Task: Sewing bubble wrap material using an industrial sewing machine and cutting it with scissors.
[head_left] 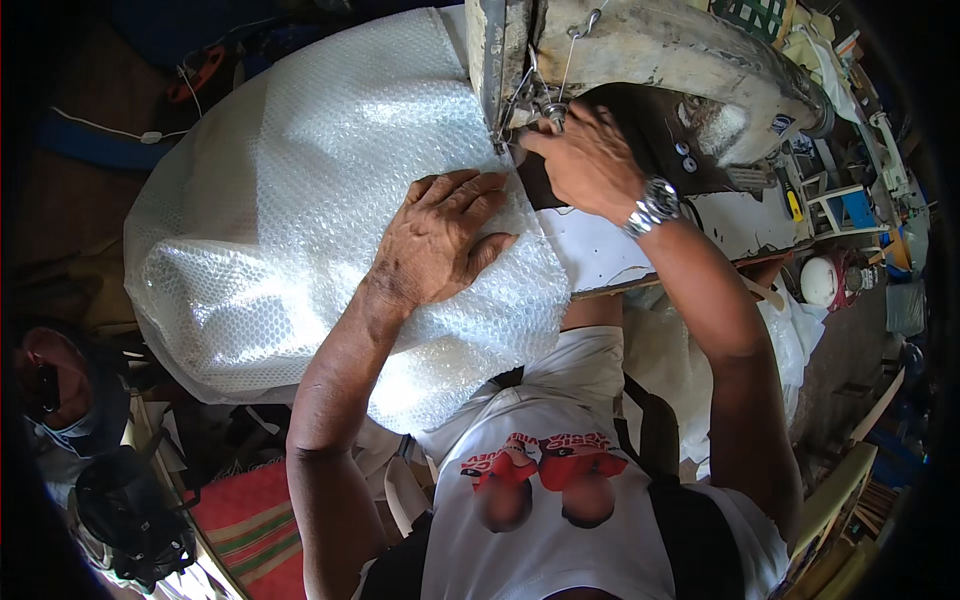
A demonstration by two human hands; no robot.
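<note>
One white T-shirt (570, 548) with red print lies nearest, above one pair of white shorts (575, 358). Two hands are at work. Fingers slightly spread, the left hand (440, 238) rests open, palm down, on one large piece of clear bubble wrap (330, 220), which lies left of and beneath the sewing machine's (650, 45) head and drapes toward the lap. One silver wristwatch (655, 206) circles the right wrist; the right hand (590, 160) reaches beside the needle area with fingers bent, and whether it pinches anything I cannot tell. Two small white discs (684, 150) sit under the machine's arm, and one yellow-and-black-handled tool (791, 200) lies on the white tabletop (590, 245).
</note>
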